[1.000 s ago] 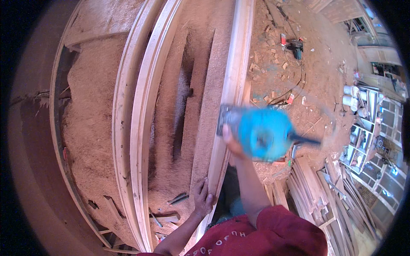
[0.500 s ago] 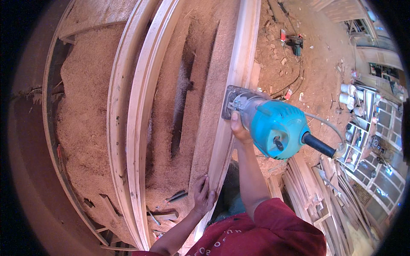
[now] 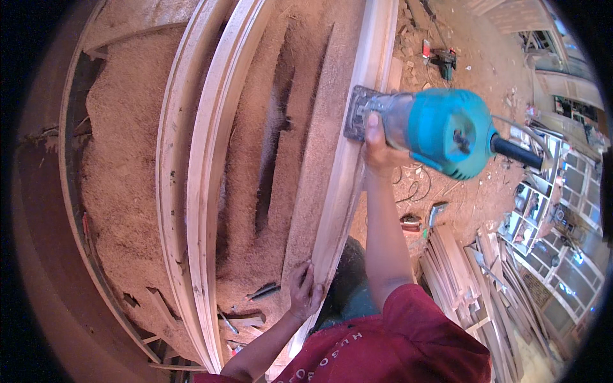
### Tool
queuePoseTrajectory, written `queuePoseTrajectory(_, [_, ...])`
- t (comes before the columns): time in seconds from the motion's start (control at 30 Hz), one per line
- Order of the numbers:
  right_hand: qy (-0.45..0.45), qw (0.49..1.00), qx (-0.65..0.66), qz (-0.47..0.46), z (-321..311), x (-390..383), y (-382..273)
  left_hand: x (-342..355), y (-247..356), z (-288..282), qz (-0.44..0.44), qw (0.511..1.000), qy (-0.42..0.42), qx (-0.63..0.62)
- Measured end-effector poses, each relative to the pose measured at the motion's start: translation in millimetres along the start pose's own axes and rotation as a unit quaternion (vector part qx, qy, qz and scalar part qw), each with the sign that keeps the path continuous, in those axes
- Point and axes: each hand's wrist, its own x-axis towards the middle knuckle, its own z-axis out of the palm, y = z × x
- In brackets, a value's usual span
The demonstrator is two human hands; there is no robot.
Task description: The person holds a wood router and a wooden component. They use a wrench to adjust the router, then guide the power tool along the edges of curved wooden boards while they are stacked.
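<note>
My right hand [image 3: 380,147] grips a teal power router [image 3: 450,134] by its clear housing; the tool lies sideways, its metal base against a long pale wooden strip [image 3: 370,51] that runs from the top to the lower middle. My left hand [image 3: 305,290] holds that strip near its lower end, fingers curled over it. Left of it, two long moulded strips [image 3: 220,134] lie parallel on a bench surface [image 3: 121,159] thick with sawdust. A dark pencil-like tool [image 3: 262,292] rests on the sawdust just left of my left hand.
Right of the bench, the floor [image 3: 472,70] carries wood offcuts, cords and a dark power tool [image 3: 444,67]. A pile of planks [image 3: 447,268] lies at lower right, near white frames and shelving [image 3: 536,204]. The bench has a raised rim [image 3: 67,159] at left.
My right hand and the router have moved away from my body, up along the strip, and the router's back end has swung upward. My left hand stays in about the same place.
</note>
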Motion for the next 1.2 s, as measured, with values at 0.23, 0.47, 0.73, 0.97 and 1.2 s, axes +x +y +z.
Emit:
queuePoseTrajectory(0.23, [0.036,0.998,-0.004,-0.051,15.8,27.3,10.6,-1.3,-1.2,0.9,0.003,1.0,0.005,0.011])
queuePoseTrajectory(0.47, [0.032,0.994,0.015,-0.104,31.2,60.6,34.2,1.8,-0.9,-0.5,0.016,1.0,0.002,0.014])
queuePoseTrajectory(0.73, [-0.058,0.961,-0.038,-0.267,30.9,129.7,79.8,2.9,2.9,-1.8,0.01,1.0,-0.001,0.011])
queuePoseTrajectory(0.97, [0.053,0.99,-0.066,-0.111,70.6,175.1,96.6,-4.8,-4.0,2.7,-0.005,1.0,-0.001,0.0])
queuePoseTrajectory(1.2, [0.079,0.975,-0.135,-0.159,86.3,210.3,98.8,-7.5,-6.5,3.3,0.006,1.0,-0.004,0.015])
